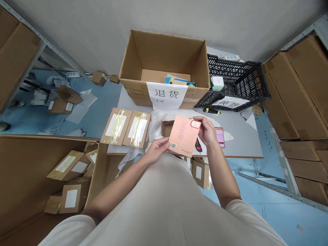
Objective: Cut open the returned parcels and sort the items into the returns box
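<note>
Between my two hands is a thin salmon-pink book, with printed columns, a barcode and a red-framed label facing up. My left hand pinches its lower left edge. At the upper right corner, my right hand grips it beside the label. Partly hidden behind the book is a small open cardboard box on the white table. A red and black cutter lies beside the book, half covered. A phone with a lit pink screen rests near my right wrist.
A large open carton with a paper sign holds several books. Right of it stands a black crate with a small box inside. A yellow cutter lies in front. Two taped parcels sit left. A big carton of parcels stands lower left.
</note>
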`<state>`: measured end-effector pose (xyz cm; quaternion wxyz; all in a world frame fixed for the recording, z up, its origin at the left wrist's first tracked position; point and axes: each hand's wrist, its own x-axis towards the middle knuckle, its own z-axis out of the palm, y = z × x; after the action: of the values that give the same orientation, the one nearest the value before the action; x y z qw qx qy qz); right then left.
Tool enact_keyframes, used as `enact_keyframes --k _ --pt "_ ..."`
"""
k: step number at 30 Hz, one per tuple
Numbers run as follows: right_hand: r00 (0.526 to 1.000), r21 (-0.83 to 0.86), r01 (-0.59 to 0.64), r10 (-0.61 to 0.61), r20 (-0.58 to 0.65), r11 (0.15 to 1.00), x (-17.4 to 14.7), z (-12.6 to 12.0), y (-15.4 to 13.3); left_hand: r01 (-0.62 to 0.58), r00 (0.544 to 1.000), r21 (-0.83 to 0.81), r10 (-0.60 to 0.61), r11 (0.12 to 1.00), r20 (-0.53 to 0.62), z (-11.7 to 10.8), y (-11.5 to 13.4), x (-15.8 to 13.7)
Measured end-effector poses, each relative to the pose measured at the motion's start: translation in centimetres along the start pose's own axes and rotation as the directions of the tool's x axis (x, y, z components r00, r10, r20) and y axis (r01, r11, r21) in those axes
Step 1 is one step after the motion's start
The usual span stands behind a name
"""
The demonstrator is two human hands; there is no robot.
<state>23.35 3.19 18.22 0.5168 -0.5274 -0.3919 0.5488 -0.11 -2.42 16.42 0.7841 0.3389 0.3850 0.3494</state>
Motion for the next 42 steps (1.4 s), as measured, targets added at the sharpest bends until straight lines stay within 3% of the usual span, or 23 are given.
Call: enact_keyframes --k 5,9,11,15,18,21,24,35,42 --pt "0.982 -0.049 0.021 -0.011 0.190 0.999 -0.4 1.4 -0.6 0.153 0.984 -0.250 -0.122 0.956 0.132 1.0 -0.3 0.0" --pt "0.940 -0.008 -0.080 0.078 0.333 0.997 -0.3 1.8 -0.3 0.276 0.956 -0.291 -0.230 0.916 0.182 1.5 -0.5 0.0" --pt "0.948 0.021 -0.119 0.107 0.301 0.993 0.0 1.6 0.0 0.248 0.966 -0.256 -0.217 0.934 0.142 1.4 -0.5 0.1" --pt "0.979 0.008 -0.107 0.104 0.176 0.994 0.6 0.7 -0.1 0.008 1.000 -0.266 -0.013 0.964 -0.016 0.4 -0.5 0.5" --pt "0.992 -0.002 -0.084 0.084 0.090 0.996 0.9 0.3 -0.4 -0.088 0.995 -0.113 0.082 0.990 -0.055 -0.5 -0.5 0.6" --pt "0.996 0.002 -0.082 0.082 0.023 0.997 1.1 0.2 -0.3 -0.081 0.994 0.128 0.091 0.988 -0.068 -0.8 -0.6 0.5" --pt "0.996 0.002 -0.092 0.092 -0.001 0.996 1.2 0.2 -0.1 -0.071 0.991 0.208 0.093 0.976 -0.101 -0.7 -0.8 0.3" --pt "0.998 -0.038 -0.058 0.058 -0.008 0.998 1.6 0.1 -0.3 -0.070 0.992 0.169 0.087 0.983 -0.092 -0.6 -1.1 0.4" --pt "0.997 -0.059 -0.042 0.045 0.058 0.997 1.9 -0.3 -0.3 -0.056 0.994 0.115 0.066 0.992 -0.092 -0.4 -1.4 0.6"
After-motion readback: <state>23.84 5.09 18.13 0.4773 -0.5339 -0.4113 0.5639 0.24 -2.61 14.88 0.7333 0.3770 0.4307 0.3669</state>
